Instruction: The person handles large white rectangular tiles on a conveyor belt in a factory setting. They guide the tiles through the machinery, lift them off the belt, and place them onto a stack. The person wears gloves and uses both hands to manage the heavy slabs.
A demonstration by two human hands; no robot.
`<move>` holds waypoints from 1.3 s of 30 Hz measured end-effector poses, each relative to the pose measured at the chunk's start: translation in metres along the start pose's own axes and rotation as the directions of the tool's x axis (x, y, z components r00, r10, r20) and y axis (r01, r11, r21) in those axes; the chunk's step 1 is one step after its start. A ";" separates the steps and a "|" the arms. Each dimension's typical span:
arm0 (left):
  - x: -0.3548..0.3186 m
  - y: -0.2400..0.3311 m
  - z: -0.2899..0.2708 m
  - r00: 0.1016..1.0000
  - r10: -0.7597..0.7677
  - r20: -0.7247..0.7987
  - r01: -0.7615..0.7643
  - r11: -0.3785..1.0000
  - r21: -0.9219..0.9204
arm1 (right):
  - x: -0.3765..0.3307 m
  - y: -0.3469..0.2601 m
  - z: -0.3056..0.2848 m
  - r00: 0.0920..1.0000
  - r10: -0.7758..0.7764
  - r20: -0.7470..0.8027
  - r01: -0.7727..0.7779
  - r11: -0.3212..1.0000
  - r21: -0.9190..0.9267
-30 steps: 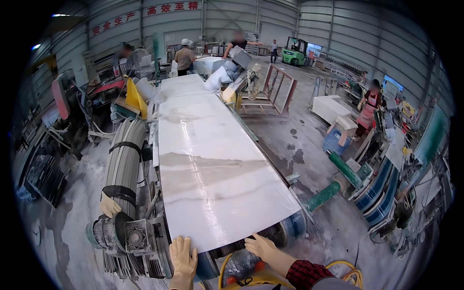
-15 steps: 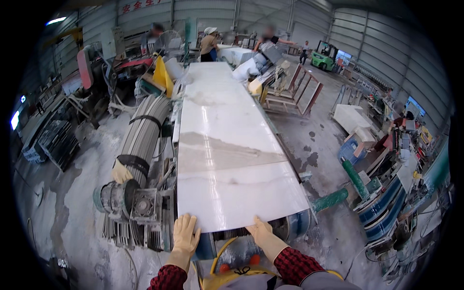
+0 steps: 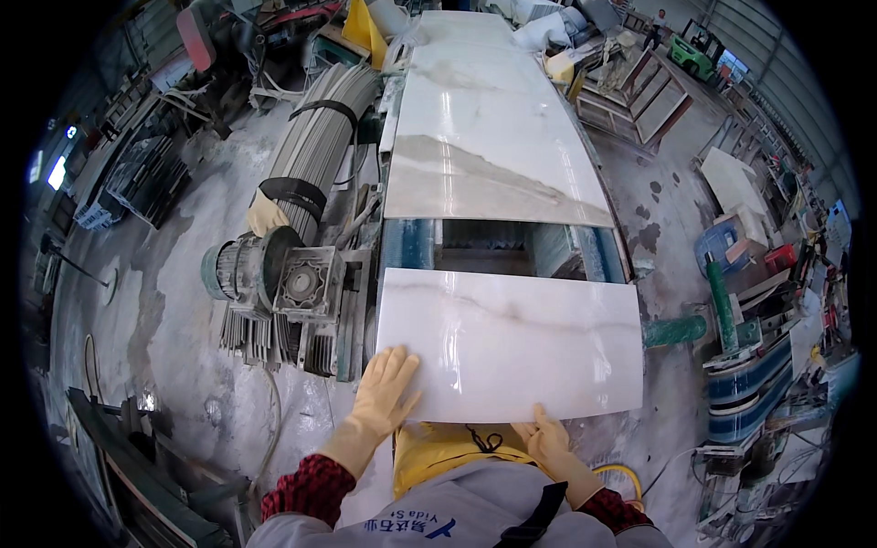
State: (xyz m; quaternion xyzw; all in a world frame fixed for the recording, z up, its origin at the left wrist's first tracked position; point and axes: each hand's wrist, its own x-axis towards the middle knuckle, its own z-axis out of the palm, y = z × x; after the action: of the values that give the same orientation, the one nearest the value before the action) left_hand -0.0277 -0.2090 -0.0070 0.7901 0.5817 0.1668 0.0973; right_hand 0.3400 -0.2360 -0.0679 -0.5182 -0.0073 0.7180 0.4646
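A cut piece of polished white stone slab [image 3: 512,342] with a faint vein lies at the near end of a conveyor, its near edge against my body. My left hand [image 3: 379,397], in a cream rubber glove, lies on its near left corner, fingers stretched out and thumb apart. My right hand [image 3: 548,438], gloved alike, grips its near edge, thumb on top; the other fingers are mostly hidden beneath. Farther off, a longer white slab [image 3: 489,110] with a grey-brown band rests on the conveyor. Between the two slabs a gap shows the blue belts [image 3: 408,245].
Left of the conveyor stand a motor with gearbox [image 3: 265,274] and a strapped bundle of grey strips [image 3: 315,137]. A green pipe [image 3: 674,331] juts out on the right. A metal rack [image 3: 639,100] and a green forklift [image 3: 692,57] stand farther right.
The near piece has come toward me with both hands, parting from the longer slab along a line across it. A gap has opened between them. My view has tilted down.
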 end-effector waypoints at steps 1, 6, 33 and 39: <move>0.013 -0.007 0.001 1.000 -0.001 0.003 0.001 1.000 0.016 | -0.001 0.003 -0.002 1.000 -0.006 -0.004 0.006 1.000 0.028; 0.088 -0.053 0.019 0.983 0.068 -0.172 -0.047 0.991 0.122 | -0.009 0.009 0.004 0.996 -0.089 0.018 0.087 0.991 0.098; 0.256 0.041 -0.047 0.935 -0.078 0.345 0.083 0.997 -0.001 | 0.091 0.081 -0.047 0.994 -0.033 0.101 0.035 0.999 -0.017; 0.230 0.098 -0.087 0.973 -0.051 0.223 0.110 0.958 -0.263 | 0.014 0.009 -0.073 0.828 -0.417 0.375 0.556 0.516 -0.652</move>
State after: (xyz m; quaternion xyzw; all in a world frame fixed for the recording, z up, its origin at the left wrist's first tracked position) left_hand 0.0879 -0.0235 0.1422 0.7579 0.5711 0.1555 0.2743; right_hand 0.3880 -0.2659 -0.1165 -0.5732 -0.4816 0.5331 0.3942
